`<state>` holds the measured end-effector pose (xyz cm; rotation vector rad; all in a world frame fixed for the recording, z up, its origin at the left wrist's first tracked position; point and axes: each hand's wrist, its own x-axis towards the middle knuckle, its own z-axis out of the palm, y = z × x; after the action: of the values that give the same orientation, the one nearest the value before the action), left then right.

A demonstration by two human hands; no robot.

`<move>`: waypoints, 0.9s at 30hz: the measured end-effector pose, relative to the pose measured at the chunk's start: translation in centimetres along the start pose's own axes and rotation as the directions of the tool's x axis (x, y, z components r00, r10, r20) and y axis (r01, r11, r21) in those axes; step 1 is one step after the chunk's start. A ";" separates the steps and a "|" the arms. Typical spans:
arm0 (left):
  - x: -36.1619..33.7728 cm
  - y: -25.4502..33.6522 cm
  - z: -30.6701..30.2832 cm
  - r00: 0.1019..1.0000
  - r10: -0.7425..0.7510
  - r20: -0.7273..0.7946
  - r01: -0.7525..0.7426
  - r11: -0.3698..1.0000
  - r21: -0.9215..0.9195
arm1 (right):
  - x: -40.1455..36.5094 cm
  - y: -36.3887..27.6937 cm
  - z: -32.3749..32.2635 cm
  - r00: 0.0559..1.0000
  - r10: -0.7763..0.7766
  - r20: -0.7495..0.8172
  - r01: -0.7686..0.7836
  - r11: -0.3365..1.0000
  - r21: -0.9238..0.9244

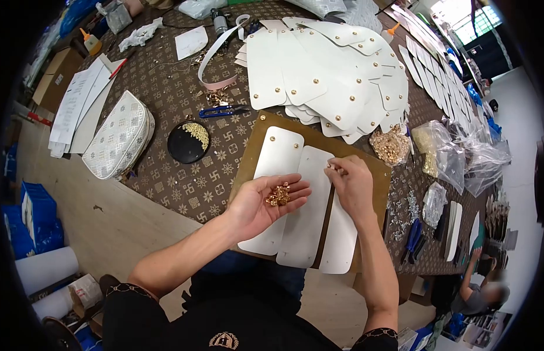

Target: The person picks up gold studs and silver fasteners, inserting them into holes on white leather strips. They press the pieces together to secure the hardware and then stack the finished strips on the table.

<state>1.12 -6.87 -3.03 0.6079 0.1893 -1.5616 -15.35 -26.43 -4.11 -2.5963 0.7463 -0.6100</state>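
a person's left hand point(265, 203) lies palm up and wide, loosely cupped, with a small heap of gold metal studs point(278, 195) resting in it, above the near edge of a desk covered in brown patterned cloth point(184, 187). the right hand point(354, 186) is just beside it, fingertips pinched narrow against the top end of the middle one of three long white leather panels point(307, 216); whether a stud sits between them is too small to tell. the panels lie side by side on a flat brown board point(252, 153) at the desk's near edge, the left one showing two gold studs at its top. beyond the board, toward the far edge, is a fanned stack of white studded leather pieces point(319, 70). left of the board sit a round black dish of gold studs point(188, 142), blue thread snips point(222, 111) and a white patterned fabric pouch point(120, 136). clear plastic bags of gold hardware point(391, 146) crowd the right edge. sheets of white paper point(79, 102) lie at the left edge.
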 end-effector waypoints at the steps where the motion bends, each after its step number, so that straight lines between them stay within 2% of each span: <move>1: 0.1 0.1 0.0 1.000 0.009 -0.002 -0.009 1.000 -0.007 | -0.3 -1.1 -0.2 1.000 -0.009 0.007 0.009 1.000 0.002; 3: 0.2 -0.3 -0.1 1.000 -0.014 0.019 0.014 1.000 -0.004 | -1.0 -4.7 -0.9 0.992 0.125 0.021 -0.126 0.957 0.262; 4: 0.3 -0.6 -0.3 1.000 -0.018 0.012 0.018 1.000 -0.005 | -1.3 -5.8 -0.9 0.987 0.138 0.083 -0.157 0.931 0.328; 5: 0.5 -0.7 -0.4 0.999 -0.016 0.039 0.016 1.000 0.006 | -1.3 -6.6 -0.7 0.986 0.145 0.079 -0.163 0.930 0.330; 7: 0.8 -0.8 -0.2 0.997 -0.022 0.074 0.020 0.999 0.026 | -1.2 -7.5 -0.6 0.977 0.060 0.204 -0.146 0.887 0.438; 9: 0.8 -0.9 -0.1 0.999 -0.036 0.011 0.035 0.994 0.099 | -1.4 -7.2 -0.3 0.977 0.042 0.211 -0.123 0.912 0.391; 12: 0.8 -1.2 0.2 1.000 -0.026 -0.002 0.027 0.997 0.074 | -1.7 -7.1 -0.1 0.977 0.037 0.212 -0.123 0.904 0.410; 18: 0.7 -1.3 0.0 0.999 -0.047 0.020 0.044 0.993 0.106 | -1.7 -7.5 -0.8 0.974 -0.001 0.228 -0.063 0.959 0.277; 21: 1.3 -1.3 -0.4 0.998 -0.035 0.042 0.033 0.998 0.044 | -0.6 -6.5 -1.4 0.982 0.022 0.185 -0.085 0.937 0.340; 23: 1.1 -1.1 -0.2 0.999 -0.032 0.006 0.031 0.998 0.046 | 0.5 -5.0 -1.0 0.997 0.077 0.024 -0.081 0.965 0.248; 27: 0.6 -0.6 0.1 0.999 -0.004 -0.040 0.008 0.995 0.097 | 2.1 -3.4 1.1 0.998 0.064 -0.017 -0.060 0.980 0.187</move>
<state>0.54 -7.36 -3.38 0.7159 0.1459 -1.5715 -11.85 -24.68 -2.82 -2.3898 0.7367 -0.6589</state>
